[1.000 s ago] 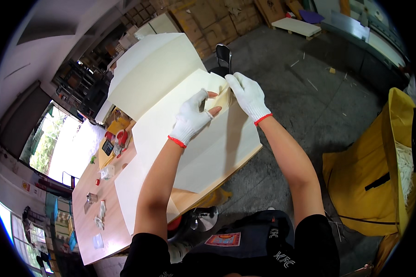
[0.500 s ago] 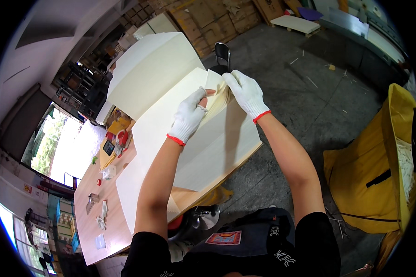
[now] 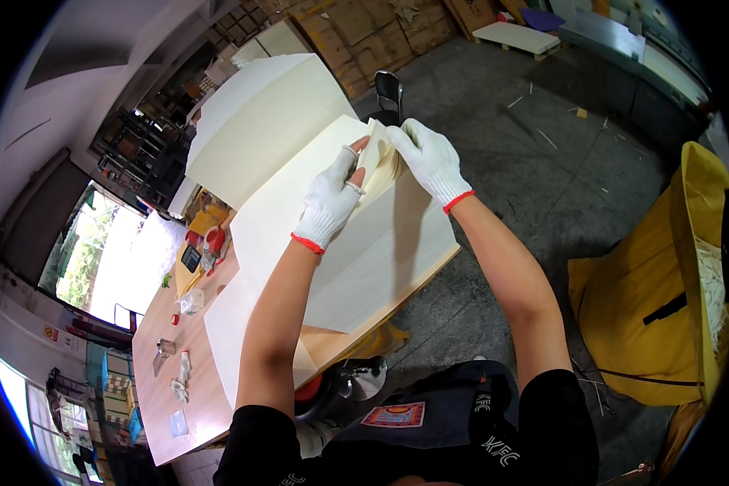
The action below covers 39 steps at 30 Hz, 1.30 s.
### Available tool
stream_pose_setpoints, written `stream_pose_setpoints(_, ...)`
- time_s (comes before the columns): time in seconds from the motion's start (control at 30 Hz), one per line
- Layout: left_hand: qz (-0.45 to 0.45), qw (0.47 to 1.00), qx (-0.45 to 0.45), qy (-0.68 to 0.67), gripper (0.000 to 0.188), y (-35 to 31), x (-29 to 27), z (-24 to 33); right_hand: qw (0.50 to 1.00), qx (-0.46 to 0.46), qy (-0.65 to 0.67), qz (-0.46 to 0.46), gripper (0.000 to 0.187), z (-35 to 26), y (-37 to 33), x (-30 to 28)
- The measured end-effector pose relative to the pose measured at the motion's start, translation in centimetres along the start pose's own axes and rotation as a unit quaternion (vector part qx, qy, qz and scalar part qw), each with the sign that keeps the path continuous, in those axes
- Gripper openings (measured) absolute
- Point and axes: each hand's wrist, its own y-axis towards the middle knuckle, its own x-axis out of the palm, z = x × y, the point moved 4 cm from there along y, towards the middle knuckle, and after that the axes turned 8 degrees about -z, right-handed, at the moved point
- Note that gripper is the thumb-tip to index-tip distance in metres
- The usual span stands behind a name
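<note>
A broad stack of large off-white paper sheets (image 3: 364, 271) covers much of the wooden table. My right hand (image 3: 432, 164), in a white knit glove with a red cuff, is closed round the stack's far right corner, where several sheets (image 3: 381, 154) curl up in a bend. Beside that bend is my left hand (image 3: 329, 198), gloved alike, with bare thumb and index fingertips. Its thumb and index finger are spread apart against the curled sheets. The undersides of my right fingers are hidden.
Behind the stack rises another big pale block of sheets (image 3: 271, 121). On the table's (image 3: 158, 389) left side lie a calculator (image 3: 190, 257), a red tape roll (image 3: 215, 239) and small items. A black chair (image 3: 389, 93) stands beyond; a yellow sack (image 3: 632, 324) is at right.
The sheets at the corner now curl up higher and more openly between my hands. My left fingers have spread and shifted slightly up; the right hand stays nearly in place.
</note>
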Motion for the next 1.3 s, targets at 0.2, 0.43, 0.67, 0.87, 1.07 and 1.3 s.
stream_pose_setpoints(0.2, -0.058, 0.997, -0.050, 0.033, 0.026, 0.1, 0.1, 0.2, 1.000, -0.003, -0.007, 0.008, 0.052, 0.7, 0.3, 0.2)
stream_pose_setpoints(0.43, -0.055, 0.996, -0.066, 0.011, 0.024, 0.0, 0.4, 0.6, 1.000, -0.004, -0.008, 0.001, 0.050, 0.7, 0.3, 0.2)
stream_pose_setpoints(0.67, -0.039, 0.999, -0.022, 0.015, 0.032, -0.2, 0.2, 0.8, 1.000, -0.004, 0.008, 0.012, 0.051, 0.6, 0.1, 0.3)
stream_pose_setpoints(0.87, -0.010, 0.998, 0.033, 0.043, 0.031, 0.1, 0.1, 0.5, 1.000, 0.003, 0.001, 0.009, 0.051, 0.8, 0.3, 0.3)
stream_pose_setpoints(1.07, -0.052, 0.996, -0.049, 0.054, 0.028, 0.0, 0.4, 0.4, 1.000, 0.018, 0.008, 0.002, 0.051, 1.1, 0.3, 0.4)
stream_pose_setpoints(1.3, -0.057, 0.996, -0.061, 0.024, 0.031, -0.1, 0.1, 1.3, 1.000, 0.012, 0.023, 0.015, 0.052, 0.7, -0.1, 0.2)
